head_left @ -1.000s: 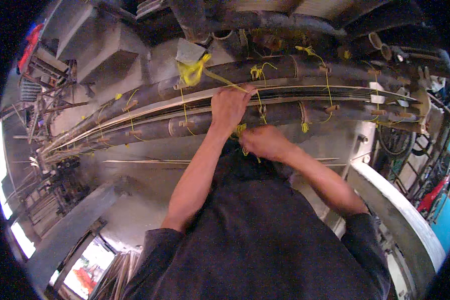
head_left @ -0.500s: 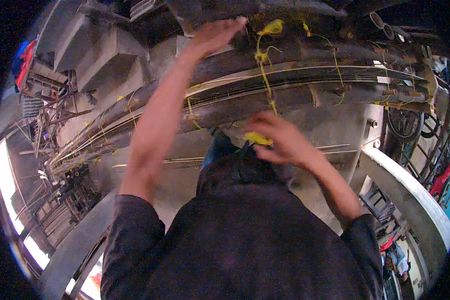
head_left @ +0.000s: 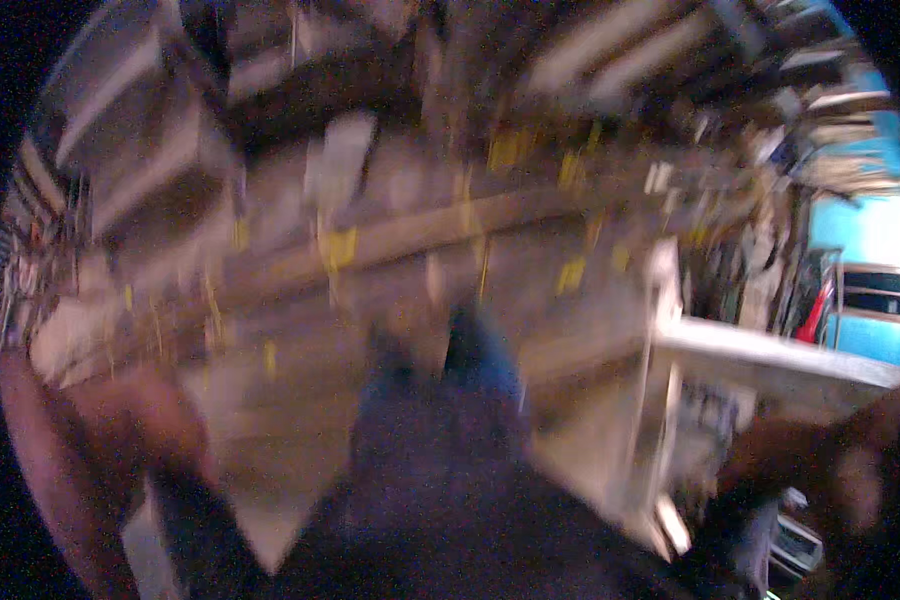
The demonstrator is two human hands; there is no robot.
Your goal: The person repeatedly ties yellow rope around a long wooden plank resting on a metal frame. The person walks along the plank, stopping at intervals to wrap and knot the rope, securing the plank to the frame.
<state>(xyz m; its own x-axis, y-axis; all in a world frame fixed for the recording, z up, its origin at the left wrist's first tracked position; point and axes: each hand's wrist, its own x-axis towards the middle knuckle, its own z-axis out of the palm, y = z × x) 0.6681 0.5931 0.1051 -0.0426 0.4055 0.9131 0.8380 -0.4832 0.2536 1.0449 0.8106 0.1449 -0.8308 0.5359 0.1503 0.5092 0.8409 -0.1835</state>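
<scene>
Everything is smeared by motion blur, so only broad shapes can be told. The left arm (head_left: pixel 165 425) is bent at the lower left, and the right arm (head_left: pixel 785 445) is bent at the lower right; both come out of the short sleeves of a dark shirt (head_left: pixel 450 520). Neither the left hand nor the right hand can be seen beyond these arms, so I cannot tell whether the fingers are spread, pressed together or pinching anything.

The long pole (head_left: pixel 400 237) lies crosswise in front of the person, well apart from the torso, slanting from low at its left end to higher at its right. Yellow ties (head_left: pixel 341 247) are spread along it, on its far edge as well as its near edge (whether any is knotted is lost in the blur). The left arm appears nearest to the pole's left end. Past the far edge, left of the middle, is a pale grey block (head_left: pixel 340 160).

The right arm appears just beside a white-topped ledge (head_left: pixel 780 350), whose far left corner points toward the pole's right half. Beyond the ledge's far edge are a red object (head_left: pixel 816 312) and a blue wall (head_left: pixel 882 250). Blue trousers (head_left: pixel 488 360) show below the pole's near edge.
</scene>
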